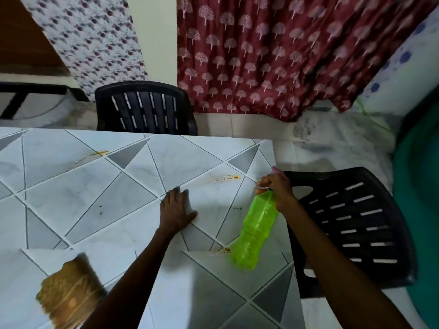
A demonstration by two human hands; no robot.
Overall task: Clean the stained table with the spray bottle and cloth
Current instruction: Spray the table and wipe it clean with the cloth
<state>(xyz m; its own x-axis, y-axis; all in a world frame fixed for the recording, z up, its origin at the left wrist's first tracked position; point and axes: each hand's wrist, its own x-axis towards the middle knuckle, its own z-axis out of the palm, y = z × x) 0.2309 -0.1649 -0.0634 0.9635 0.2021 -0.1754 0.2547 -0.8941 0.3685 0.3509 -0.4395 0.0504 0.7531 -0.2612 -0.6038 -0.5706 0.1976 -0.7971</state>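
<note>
The table [71, 191] has a white and grey triangle pattern with orange stains: one at the far left [99, 153], one right of centre [226, 178], one near the bottle's base [224, 250]. My right hand [276, 186] grips the pink-topped head of a green spray bottle [255, 230], held tilted above the table's right side. Flat on the surface, fingers spread, rests my left hand [177, 210]. A folded yellow-brown cloth [67, 296] lies at the near left, beside my left forearm.
A black plastic chair [145, 108] stands behind the table's far edge. Another black chair [356, 222] sits close against the right edge. A maroon patterned curtain [273, 55] hangs behind, and a green tub [420, 198] is at the far right.
</note>
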